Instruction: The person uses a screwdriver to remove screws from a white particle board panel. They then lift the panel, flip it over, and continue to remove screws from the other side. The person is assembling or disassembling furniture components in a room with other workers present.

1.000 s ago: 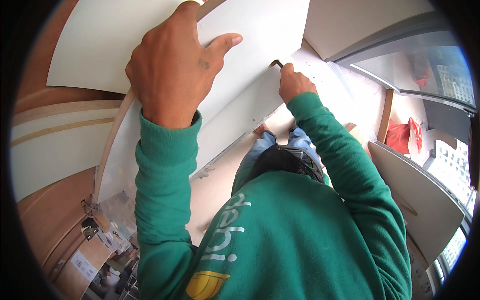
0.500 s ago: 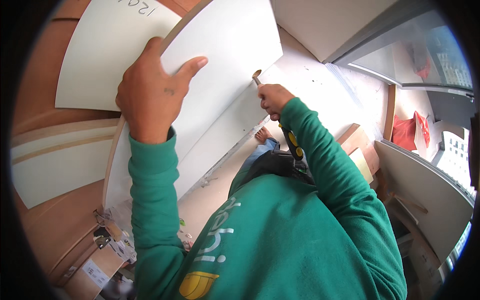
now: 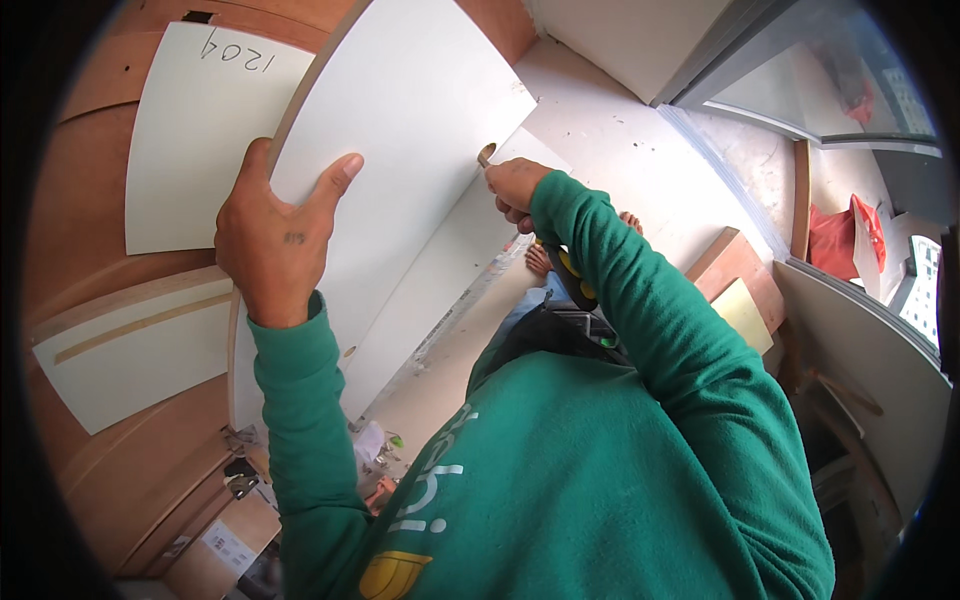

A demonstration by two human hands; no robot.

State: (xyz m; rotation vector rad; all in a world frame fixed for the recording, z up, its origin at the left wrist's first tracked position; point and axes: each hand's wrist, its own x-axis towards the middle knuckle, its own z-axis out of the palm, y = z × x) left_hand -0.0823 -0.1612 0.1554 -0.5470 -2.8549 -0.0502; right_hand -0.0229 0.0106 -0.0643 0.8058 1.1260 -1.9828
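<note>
Pale dusty floor (image 3: 620, 150) below, left hand (image 3: 275, 240) clamped on white panel (image 3: 400, 130), right hand (image 3: 515, 190) pinching small brown tool (image 3: 486, 154).

Single head-worn fisheye view, looking steeply down, close over the torso

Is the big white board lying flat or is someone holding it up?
Held up. The left hand grips the white board by its edge, thumb across its face, while the right hand touches its other edge.
</note>
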